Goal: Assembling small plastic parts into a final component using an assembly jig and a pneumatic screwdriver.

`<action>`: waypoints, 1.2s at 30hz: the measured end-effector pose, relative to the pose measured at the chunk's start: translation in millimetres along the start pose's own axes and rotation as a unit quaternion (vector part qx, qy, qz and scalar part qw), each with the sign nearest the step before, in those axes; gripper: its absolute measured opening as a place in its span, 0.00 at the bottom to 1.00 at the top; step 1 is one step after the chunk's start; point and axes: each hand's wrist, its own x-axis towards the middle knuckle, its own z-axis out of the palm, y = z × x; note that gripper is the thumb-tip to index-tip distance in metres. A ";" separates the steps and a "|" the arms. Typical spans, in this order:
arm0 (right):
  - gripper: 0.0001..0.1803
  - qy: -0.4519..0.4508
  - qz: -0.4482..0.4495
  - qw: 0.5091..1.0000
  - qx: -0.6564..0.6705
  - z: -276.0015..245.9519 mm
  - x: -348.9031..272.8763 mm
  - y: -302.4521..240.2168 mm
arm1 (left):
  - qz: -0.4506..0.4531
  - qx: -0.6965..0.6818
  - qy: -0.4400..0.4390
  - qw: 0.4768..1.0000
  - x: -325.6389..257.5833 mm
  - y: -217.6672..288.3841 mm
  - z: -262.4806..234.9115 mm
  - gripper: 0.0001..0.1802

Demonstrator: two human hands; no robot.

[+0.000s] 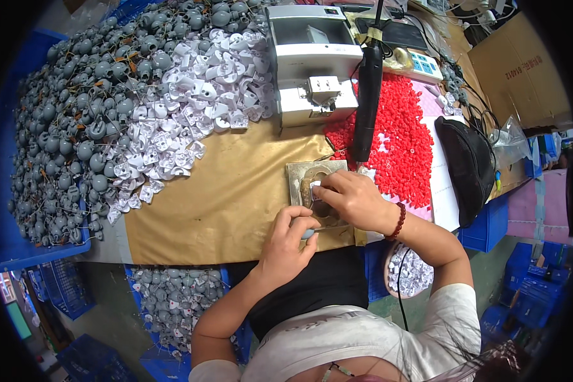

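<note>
My left hand [285, 247] is closed at the front of the work, its fingertips pinching a grey plastic part [309, 233] that they mostly cover. Just beyond it lies a square metal fixture [297, 170] with a rounded recess. My right hand [358, 201] reaches over the fixture from the right, fingers closed on a small white plastic part [315, 188] at the recess. A black electric screwdriver [367, 105] hangs upright above and behind my right hand, touched by neither hand.
Gold cloth [204, 210] covers the bench. Grey round parts [63, 146] fill a blue tray at left, beside heaped white parts [172, 124]. A screw feeder [315, 57] stands behind; red caps [407, 143] and a black pouch [466, 169] lie right.
</note>
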 end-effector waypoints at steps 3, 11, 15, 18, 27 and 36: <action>0.18 -0.030 -0.038 0.998 -0.044 -5.2 1.1 -4.1 | 0.015 0.018 -0.005 1.000 0.5 0.4 -0.5 0.13; 0.20 -0.069 0.009 0.995 -0.068 -7.8 -3.7 -16.5 | 0.031 0.037 -0.031 0.998 8.3 9.8 -10.9 0.14; 0.20 -0.088 0.030 0.992 -0.090 -2.6 -4.5 -26.3 | 0.029 0.063 -0.027 0.997 9.6 11.7 -12.3 0.15; 0.23 -0.075 0.007 0.992 -0.100 2.2 -12.0 -24.7 | 0.032 0.169 0.001 0.985 12.4 12.6 -7.4 0.21; 0.24 0.070 0.196 0.942 0.263 -41.0 -38.7 25.3 | 0.109 0.385 -0.009 0.916 25.7 -7.7 13.8 0.31; 0.18 0.091 0.176 0.976 0.090 -3.5 -54.7 17.1 | 0.146 0.347 0.012 0.926 28.2 -12.9 11.2 0.23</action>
